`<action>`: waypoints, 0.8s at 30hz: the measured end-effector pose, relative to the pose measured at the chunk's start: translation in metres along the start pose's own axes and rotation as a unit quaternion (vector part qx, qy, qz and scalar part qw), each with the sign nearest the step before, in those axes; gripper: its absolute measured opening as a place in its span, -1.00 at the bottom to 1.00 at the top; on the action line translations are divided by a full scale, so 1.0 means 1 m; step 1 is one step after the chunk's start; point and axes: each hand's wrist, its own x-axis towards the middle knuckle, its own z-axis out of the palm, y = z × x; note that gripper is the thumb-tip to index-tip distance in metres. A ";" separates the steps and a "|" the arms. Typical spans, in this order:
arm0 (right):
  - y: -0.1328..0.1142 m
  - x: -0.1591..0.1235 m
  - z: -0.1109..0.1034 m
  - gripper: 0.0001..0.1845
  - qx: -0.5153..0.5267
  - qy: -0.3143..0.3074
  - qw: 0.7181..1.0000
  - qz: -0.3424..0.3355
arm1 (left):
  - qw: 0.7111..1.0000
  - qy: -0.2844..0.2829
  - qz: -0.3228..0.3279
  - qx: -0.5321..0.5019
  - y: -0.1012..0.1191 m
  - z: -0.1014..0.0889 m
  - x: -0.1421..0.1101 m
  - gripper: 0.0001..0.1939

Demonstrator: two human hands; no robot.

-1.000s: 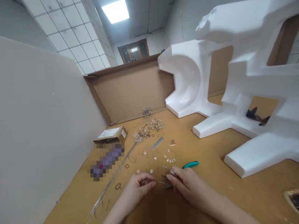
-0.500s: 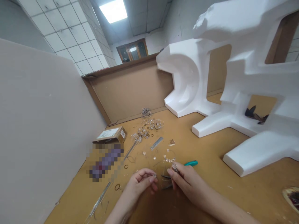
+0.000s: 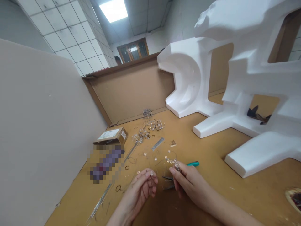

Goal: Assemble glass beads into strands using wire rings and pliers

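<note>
My left hand (image 3: 143,185) is closed, with a small clear bead (image 3: 151,173) pinched between thumb and forefinger, the other fingers curled. My right hand (image 3: 184,177) pinches a larger clear bead (image 3: 176,164) between thumb and forefinger. Just beyond it, a short curved row of clear beads (image 3: 171,161) on thin wire reaches towards the fingertips; whether it joins the held bead I cannot tell. Pliers with a teal handle (image 3: 193,164) lie under or in my right hand, their dark jaws apart to its left. My fingers hide the middle of the pliers.
Piles of clear beads and wire pieces (image 3: 141,136) lie farther back with brown rings (image 3: 118,188). A small cardboard box (image 3: 113,136) and a blurred purple item (image 3: 107,164) are at left. White foam packing (image 3: 237,157) stands at right; a cardboard wall (image 3: 131,89) closes the back.
My left hand has turned and shifted slightly left and up, its bead now showing on the fingertips. My right hand's bead has moved slightly up. The pliers look unmoved.
</note>
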 end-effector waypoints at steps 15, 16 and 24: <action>0.003 0.001 -0.001 -0.57 -0.017 0.016 1.000 -0.005 | 0.996 0.044 0.063 0.049 0.003 0.003 0.000 -0.86; 0.003 0.001 -0.001 -0.57 -0.020 0.018 1.000 -0.008 | 0.995 0.045 0.071 0.052 0.003 0.004 0.000 -0.86; 0.004 0.001 0.000 -0.56 -0.018 0.019 1.000 0.000 | 0.984 0.105 0.089 0.115 0.002 0.009 0.001 -0.83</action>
